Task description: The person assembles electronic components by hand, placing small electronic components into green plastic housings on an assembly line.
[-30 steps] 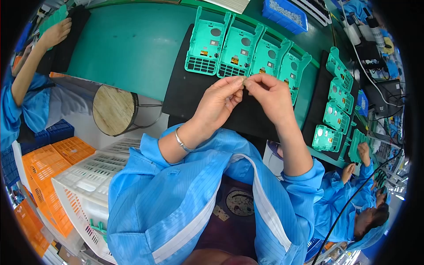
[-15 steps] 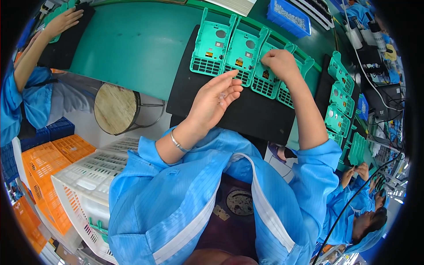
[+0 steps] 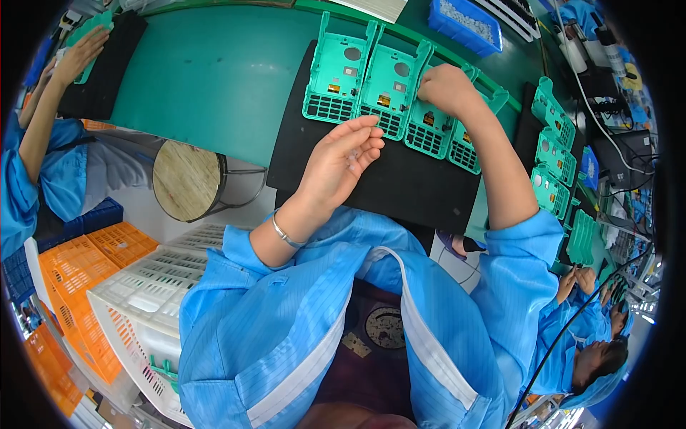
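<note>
Green housings [image 3: 389, 89] lie in a row on the black mat [image 3: 421, 186] just beyond my hands; I count four. My right hand [image 3: 446, 89] rests curled on the third, fingertips pressed into it, whether pinching something I cannot tell. My left hand [image 3: 343, 161] hovers short of the row, half open, fingers loosely bent, seemingly empty. I judge a fitting step on this housing; next calls for steady fingertip pressure. More green housings [image 3: 554, 154] right of my hand, blue bin [image 3: 468, 25] beyond; nothing blocks the green surface [image 3: 214, 79].
</note>
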The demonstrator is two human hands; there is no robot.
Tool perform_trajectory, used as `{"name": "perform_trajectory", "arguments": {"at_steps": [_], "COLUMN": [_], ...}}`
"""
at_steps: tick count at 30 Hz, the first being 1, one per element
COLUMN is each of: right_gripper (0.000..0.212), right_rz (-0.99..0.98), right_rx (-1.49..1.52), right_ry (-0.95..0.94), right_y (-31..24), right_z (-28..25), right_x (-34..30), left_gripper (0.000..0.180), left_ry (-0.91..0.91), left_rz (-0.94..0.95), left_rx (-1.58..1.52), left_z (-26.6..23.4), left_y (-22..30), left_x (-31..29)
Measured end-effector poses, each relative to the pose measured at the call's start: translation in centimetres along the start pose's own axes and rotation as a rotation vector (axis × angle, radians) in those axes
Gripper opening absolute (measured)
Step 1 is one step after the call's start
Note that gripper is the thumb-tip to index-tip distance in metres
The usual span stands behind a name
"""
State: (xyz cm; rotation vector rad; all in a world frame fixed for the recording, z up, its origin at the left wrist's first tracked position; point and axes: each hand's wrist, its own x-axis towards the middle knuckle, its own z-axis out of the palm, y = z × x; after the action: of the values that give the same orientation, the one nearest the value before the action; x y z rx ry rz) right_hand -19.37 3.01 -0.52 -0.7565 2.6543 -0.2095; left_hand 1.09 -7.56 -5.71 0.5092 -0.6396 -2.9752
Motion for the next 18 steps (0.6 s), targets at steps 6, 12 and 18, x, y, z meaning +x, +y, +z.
{"name": "perform_trajectory", "arguments": {"at_steps": [6, 12, 18], "right_gripper": [0.023, 0.031, 0.026], "right_rz": [-0.131, -0.360, -0.417], "right_rx": [0.133, -0.110, -0.073], "right_ry": [0.199, 0.565, 0.566], "right_y": [0.0, 1.3, 0.1], "right_z": [1.6, 5.4, 4.0], "right_x": [-3.8, -6.2, -7.0], "left_gripper": [0.028, 0.039, 0.045], "left_ry": [-0.025, -0.022, -0.043], "left_rz": [0.041, 0.112, 0.133], "left_rx": [-0.035, -0.083, -0.139], "left_z": [0.2, 1.2, 1.2], "left_y": [0.3, 0.8, 1.1], "left_x": [0.3, 0.6, 0.3]}}
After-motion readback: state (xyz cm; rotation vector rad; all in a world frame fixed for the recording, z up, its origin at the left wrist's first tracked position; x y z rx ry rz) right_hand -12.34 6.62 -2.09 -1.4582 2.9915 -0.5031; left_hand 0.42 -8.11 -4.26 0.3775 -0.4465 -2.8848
